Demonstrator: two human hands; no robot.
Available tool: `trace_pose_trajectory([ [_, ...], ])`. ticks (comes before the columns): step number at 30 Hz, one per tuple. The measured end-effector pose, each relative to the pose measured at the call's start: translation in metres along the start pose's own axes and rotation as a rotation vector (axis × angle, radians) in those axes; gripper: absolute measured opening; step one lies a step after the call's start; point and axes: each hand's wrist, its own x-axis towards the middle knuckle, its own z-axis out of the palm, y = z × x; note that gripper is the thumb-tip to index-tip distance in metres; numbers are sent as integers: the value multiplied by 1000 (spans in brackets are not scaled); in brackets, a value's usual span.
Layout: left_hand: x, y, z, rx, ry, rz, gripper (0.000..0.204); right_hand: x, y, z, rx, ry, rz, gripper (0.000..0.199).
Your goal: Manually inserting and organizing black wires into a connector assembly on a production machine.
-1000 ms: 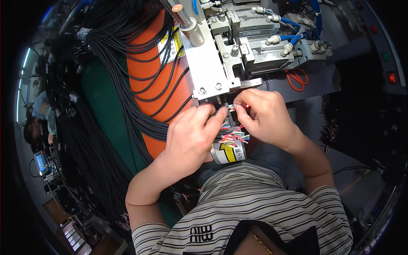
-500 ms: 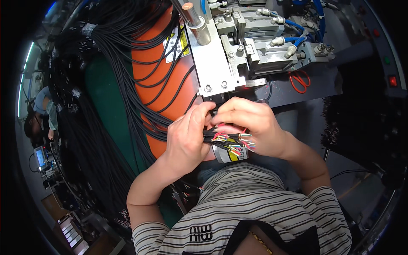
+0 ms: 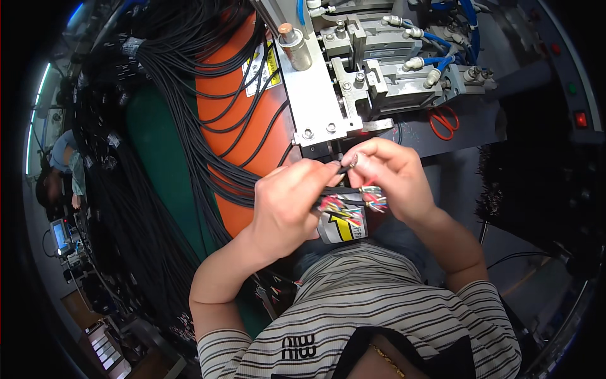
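L hand (image 3: pixel 284 192) is curled round a bunch of black cables (image 3: pixel 214 170), thumb + index pinching one cable end (image 3: pixel 346 169). R hand (image 3: pixel 394 174) has thumb + index pressed together at that end's tip; can't tell how tight. The end sits just off the metal plate's (image 3: pixel 315 104) near edge.

The bunch's coloured wires (image 3: pixel 339 210) fan out below, btwn the hands; prob. held behind the tips so these stay free + one end can be handled at a time. Cables cross the orange surface (image 3: pixel 232 221) to its R edge, prob. laid that way to carry their weight + limit tangles. Red-handled scissors (image 3: pixel 444 123) lie nr the dark bench's (image 3: pixel 480 120) near edge, prob. for easy R-hand reach.

Labels: white/yellow sticker (image 3: pixel 261 71) w/ print nr the orange surface's R edge, partly behind cables; arrow label (image 3: pixel 344 228) under the wires, partly hidden. Striped shirt (image 3: pixel 372 278) has dark letters on the chest.
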Motion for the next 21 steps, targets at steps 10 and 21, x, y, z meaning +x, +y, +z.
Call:
trace_pose_trajectory([
  [10, 1, 1, 11, 182, 80, 196, 41, 3, 12, 7, -15, 28, -159, 10],
  [21, 4, 5, 9, -29, 46, -1, 26, -6, 1, 19, 167, 3, -38, 23],
])
